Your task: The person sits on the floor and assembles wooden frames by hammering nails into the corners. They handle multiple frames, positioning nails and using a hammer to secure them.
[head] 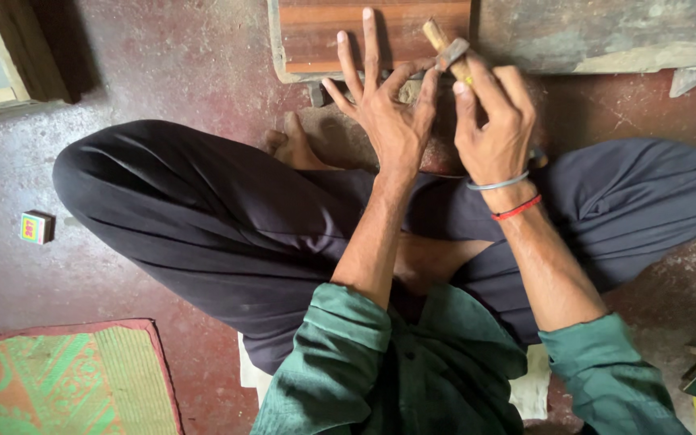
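We see a short wooden-handled tool (445,50) gripped in our right hand (493,121), its long axis tilted from the fist up and to the left, the pale handle end pointing away from us toward a wooden board (316,36) that lies on the floor (195,64) in front. A grey metal piece crosses the handle just above the fingers; we cannot tell its exact form. The right hand is closed tight round the lower part of the tool, thumb pressed along it.

Our left hand (384,109) sits just beside the right, touching it near the thumb. Its fingers are spread wide and flat, fingertips reaching onto the near edge of the board, and it clasps nothing. Under both hands lies a dark stone-like block (340,137), against the board's near edge. The tool lies directly at the right hand and just to the right of the left one, so the right is the nearer.

We sit cross-legged in dark trousers (203,217), a bare foot (292,145) left of the block. Farther out, a small coloured box (35,227) stands on the floor at left, shut, its contents hidden, and a green and orange mat (58,379) fills the near left corner.
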